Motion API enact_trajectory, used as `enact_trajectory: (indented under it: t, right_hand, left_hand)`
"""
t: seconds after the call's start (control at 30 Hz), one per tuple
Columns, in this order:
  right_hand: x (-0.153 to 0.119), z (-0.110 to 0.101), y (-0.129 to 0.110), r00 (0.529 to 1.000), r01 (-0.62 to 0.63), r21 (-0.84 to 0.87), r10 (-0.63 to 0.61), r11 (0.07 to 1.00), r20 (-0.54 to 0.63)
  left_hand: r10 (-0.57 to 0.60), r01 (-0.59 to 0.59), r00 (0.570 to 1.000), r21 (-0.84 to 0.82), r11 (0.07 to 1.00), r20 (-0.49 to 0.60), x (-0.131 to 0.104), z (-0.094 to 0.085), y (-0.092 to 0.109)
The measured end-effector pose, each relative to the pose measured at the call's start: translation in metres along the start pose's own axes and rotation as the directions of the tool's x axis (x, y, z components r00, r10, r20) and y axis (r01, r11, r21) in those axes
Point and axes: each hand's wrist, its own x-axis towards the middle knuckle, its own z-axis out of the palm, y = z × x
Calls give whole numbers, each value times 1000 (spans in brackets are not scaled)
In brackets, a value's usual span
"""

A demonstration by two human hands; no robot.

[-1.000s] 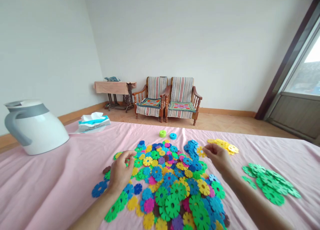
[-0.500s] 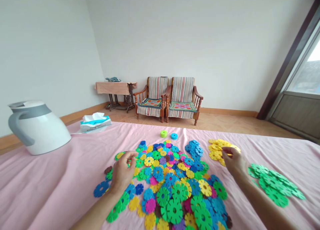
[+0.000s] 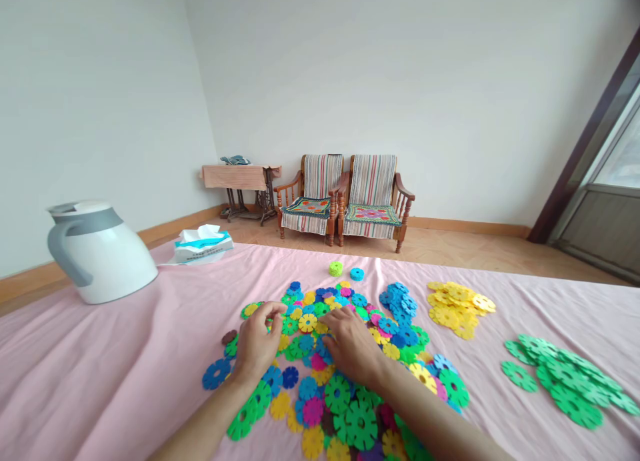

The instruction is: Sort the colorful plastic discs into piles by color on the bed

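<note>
Notched plastic discs of many colours lie in a mixed heap [image 3: 361, 422] on a pink cloth [image 3: 125, 367]. My left hand [image 3: 261, 337] is over the heap's left side, its fingers curled together; whatever they may hold is too small to tell. Above the middle of the heap, my right hand [image 3: 350, 344] reaches down with fingers apart, close to a yellow disc [image 3: 307, 323]. A pile of yellow discs [image 3: 455, 304] and a pile of green discs [image 3: 570, 377] lie to the right. Blue discs [image 3: 399, 301] are grouped at the heap's upper right edge.
A white and grey jug [image 3: 107, 261] stands at the left, with a tissue box [image 3: 204, 244] behind it. Small stacks of lime discs [image 3: 335, 269] and blue discs [image 3: 357, 274] sit behind the heap. Two wooden chairs [image 3: 373, 201] stand beyond the cloth.
My right hand has moved left from the yellow pile to the middle of the mixed heap. The view has shifted slightly, while my left hand stays at the heap's left side.
</note>
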Motion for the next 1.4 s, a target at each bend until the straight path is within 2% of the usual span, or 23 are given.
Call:
enact_trajectory:
  t: [0.2,0.47,0.53,0.63,0.73,0.83,1.0,1.1,1.2,1.4]
  right_hand:
    - [27,17,-12,996,78,-105,-73,991,52]
    - [20,15,-22,990,137,-217,-128,967,57]
    - [19,13,-23,995,101,-216,-103,971,6]
    - [14,5,-13,989,-61,-193,34,979,-143]
    - [-1,-13,20,929,-263,-114,219,958,-297]
    - [-30,-37,73,831,-439,-16,399,898,-388]
    - [-90,-73,159,566,-705,157,681,692,-464]
    - [-114,-80,190,452,-764,251,771,594,-449]
    - [-122,-76,206,408,-770,320,811,552,-418]
    - [-120,-69,211,461,-723,370,807,583,-369]
  left_hand:
    - [6,-6,1000,0,1000,4,-1,-1,1]
    - [13,-13,1000,-7,1000,8,-1,2,-1]
    - [15,-15,1000,-9,1000,10,-1,2,-1]
    - [15,-15,1000,-9,1000,10,-1,1,0]
    - [10,-10,1000,-8,1000,6,-1,0,0]
    - [1,-1,1000,-13,1000,8,0,0,0]
    - [-14,14,1000,-10,1000,3,0,2,-2]
    - [-12,12,1000,0,1000,3,1,2,-3]
    - [-11,11,1000,12,1000,3,1,1,-3]
    - [4,-4,1000,25,1000,7,1,-1,-3]
